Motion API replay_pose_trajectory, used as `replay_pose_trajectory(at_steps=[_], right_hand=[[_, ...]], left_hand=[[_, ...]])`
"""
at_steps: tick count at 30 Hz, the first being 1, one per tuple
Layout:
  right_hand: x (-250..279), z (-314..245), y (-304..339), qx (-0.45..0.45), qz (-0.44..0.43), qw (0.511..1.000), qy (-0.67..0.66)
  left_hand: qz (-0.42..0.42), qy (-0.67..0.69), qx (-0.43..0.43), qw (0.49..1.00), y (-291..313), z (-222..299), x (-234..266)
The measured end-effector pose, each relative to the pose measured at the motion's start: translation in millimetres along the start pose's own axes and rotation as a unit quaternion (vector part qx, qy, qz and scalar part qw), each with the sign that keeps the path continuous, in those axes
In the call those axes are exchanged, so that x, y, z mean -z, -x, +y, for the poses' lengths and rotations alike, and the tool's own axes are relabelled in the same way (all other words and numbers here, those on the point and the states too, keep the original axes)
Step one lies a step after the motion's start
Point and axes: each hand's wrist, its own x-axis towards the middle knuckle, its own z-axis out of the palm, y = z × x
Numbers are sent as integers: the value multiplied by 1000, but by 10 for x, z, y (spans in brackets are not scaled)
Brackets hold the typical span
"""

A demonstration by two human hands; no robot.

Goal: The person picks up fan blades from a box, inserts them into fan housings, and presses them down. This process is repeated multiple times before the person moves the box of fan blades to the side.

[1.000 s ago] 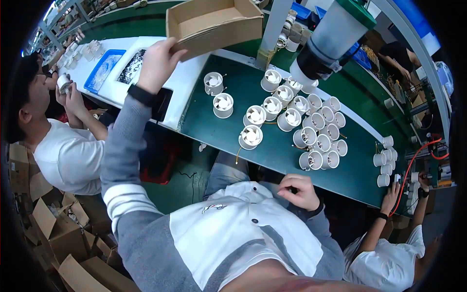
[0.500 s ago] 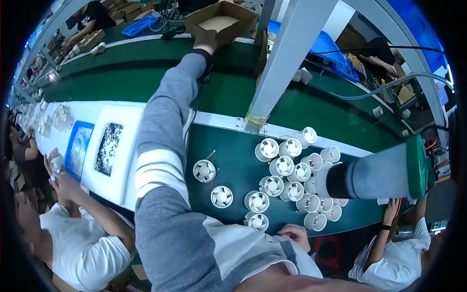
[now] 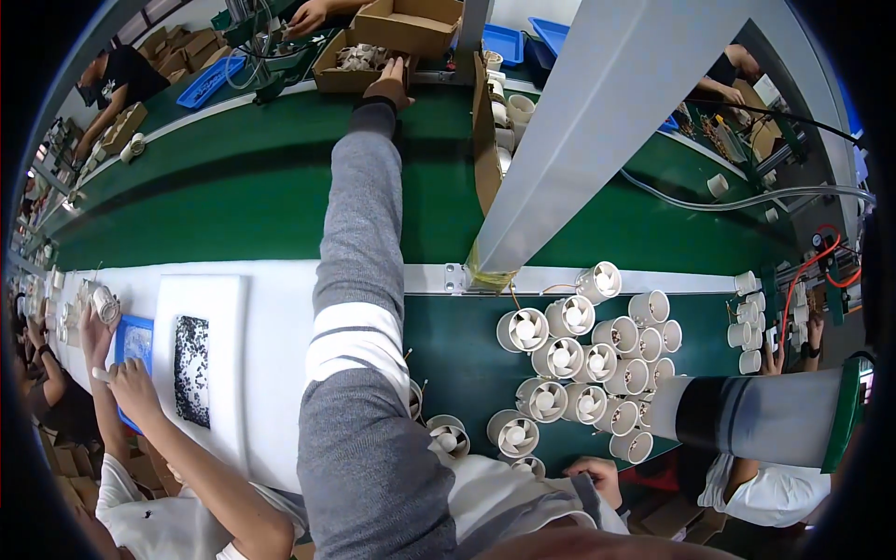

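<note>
Open cardboard box (image 3: 329,78) with white parts (image 3: 360,58) inside, at far edge of green strip (image 3: 243,201), beyond the counter (image 3: 453,327). Left hand (image 3: 392,82) at the box's near right corner, fingers straight and close together; thumb hidden, can't tell if it grips. Second cardboard box (image 3: 411,26), shallow, right behind, partly over the first. Co-worker's hand (image 3: 311,16) just left of it.

Right hand (image 3: 597,478) low at counter's front edge, fingers curled narrow; can't tell if anything's inside. Near it, a group of white cups (image 3: 563,358) runs from counter's back edge down to front edge. Left ones show fan blades, right ones look open with wires inside. Two more cups (image 3: 448,434) beside the left sleeve (image 3: 359,252), one half covered by it.

Grey post (image 3: 597,140) stands at counter's back edge; carton (image 3: 485,149) of white cylinders just left of it on the strip. Clear cylinder with green lid (image 3: 756,415) overlaps counter's right front part in view. More white cups (image 3: 744,322) at counter's right end.

Left of the sleeve: white foam tray (image 3: 224,373) with black bits (image 3: 191,369), then blue tray (image 3: 136,343). Seated co-worker (image 3: 177,523) there holds a white cup (image 3: 105,303).
</note>
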Motion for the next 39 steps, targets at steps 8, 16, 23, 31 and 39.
replay_pose_trajectory(at_steps=[8, 16, 23, 31, 39], right_hand=[[23, 10, -10, -19, 10, 1000, -6], [42, -52, 144, -51, 3, 996, -79], [188, -30, 304, 7, -55, 991, -125], [291, 97, 615, 54, -137, 970, -192], [354, 248, 976, 38, -182, 962, -197]], left_hand=[[-15, -37, 108, 993, 61, 190, 13], [93, 5, 81, 992, -173, 189, 513], [87, 53, -26, 994, 552, 523, 1300], [126, 23, -43, 991, 1954, 1318, 2556], [287, 124, -48, 949, 3427, 2158, 3503]])
